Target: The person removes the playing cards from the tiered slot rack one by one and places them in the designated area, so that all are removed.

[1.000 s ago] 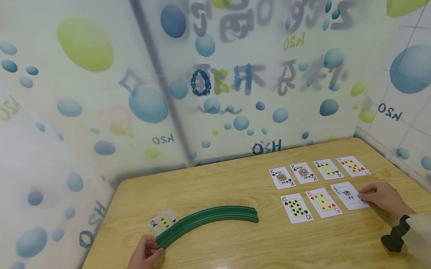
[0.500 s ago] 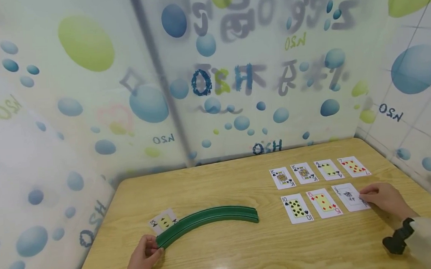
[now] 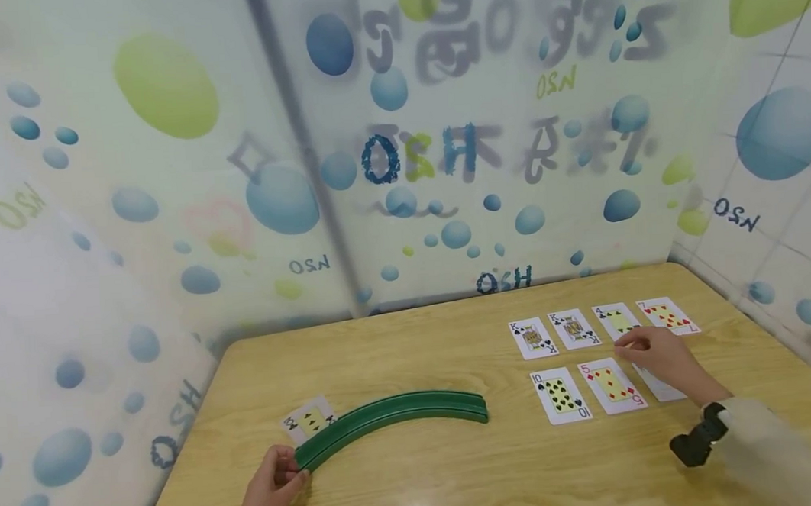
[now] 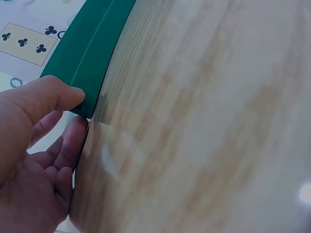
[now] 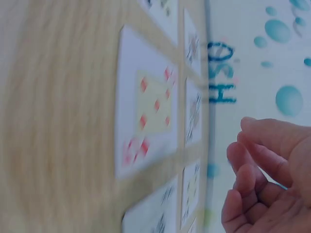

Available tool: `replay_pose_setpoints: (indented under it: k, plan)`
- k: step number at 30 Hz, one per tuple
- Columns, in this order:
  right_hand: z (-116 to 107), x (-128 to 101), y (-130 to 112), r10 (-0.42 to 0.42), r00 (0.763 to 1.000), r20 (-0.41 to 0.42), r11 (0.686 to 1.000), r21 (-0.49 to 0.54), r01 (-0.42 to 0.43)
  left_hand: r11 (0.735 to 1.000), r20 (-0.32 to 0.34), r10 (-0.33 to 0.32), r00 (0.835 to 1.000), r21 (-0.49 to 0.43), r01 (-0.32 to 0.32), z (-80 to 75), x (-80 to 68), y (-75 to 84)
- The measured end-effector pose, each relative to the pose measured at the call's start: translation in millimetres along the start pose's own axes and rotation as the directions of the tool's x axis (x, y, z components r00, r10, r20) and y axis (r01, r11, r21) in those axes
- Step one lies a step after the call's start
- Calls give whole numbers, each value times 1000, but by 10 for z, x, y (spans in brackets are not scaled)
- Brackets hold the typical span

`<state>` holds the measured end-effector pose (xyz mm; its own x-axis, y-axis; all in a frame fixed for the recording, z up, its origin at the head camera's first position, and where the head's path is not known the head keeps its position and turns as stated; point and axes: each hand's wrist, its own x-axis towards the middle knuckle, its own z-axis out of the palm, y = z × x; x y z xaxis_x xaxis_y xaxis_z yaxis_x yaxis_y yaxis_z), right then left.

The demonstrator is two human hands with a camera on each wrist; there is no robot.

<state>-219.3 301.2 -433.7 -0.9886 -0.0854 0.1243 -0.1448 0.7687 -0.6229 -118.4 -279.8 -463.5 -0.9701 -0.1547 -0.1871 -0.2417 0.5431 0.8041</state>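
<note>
In the head view my left hand grips the near left end of a green curved card holder. The left wrist view has the thumb on top of that end and curled fingers below it. A clubs card lies behind the holder, partly covered by it. My right hand hovers above the face-up cards, fingers loosely bent, nothing between them. Beneath it lies the joker, mostly hidden. Close by are the five of diamonds and the four of clubs, the latter partly covered.
The ten of spades lies left of the five. Two kings and the seven of hearts share the back row. Patterned walls bound the wooden table at the back and sides.
My right hand has let go of the joker's right edge and moved up and to the left over the cards. The joker stays on the table. My left hand keeps its grip on the holder.
</note>
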Motion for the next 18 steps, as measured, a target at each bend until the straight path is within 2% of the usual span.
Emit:
replay_pose_setpoints:
  k: [3, 10, 18]
  plan:
    - [124, 95, -203, -39, 999, 20, 998, 50, 38, 1000, 3, 9, 1000, 2, -9, 19, -5, -8]
    - [574, 354, -701, -88, 991, 101, 983, 167, 70, 999, -3, 21, 1000, 26, -21, 5, 14, -10]
    - [1050, 511, -1235, -231, 955, 188, 940, 295, 169, 999, -8, 35, 999, 7, -35, 9, 3, -29]
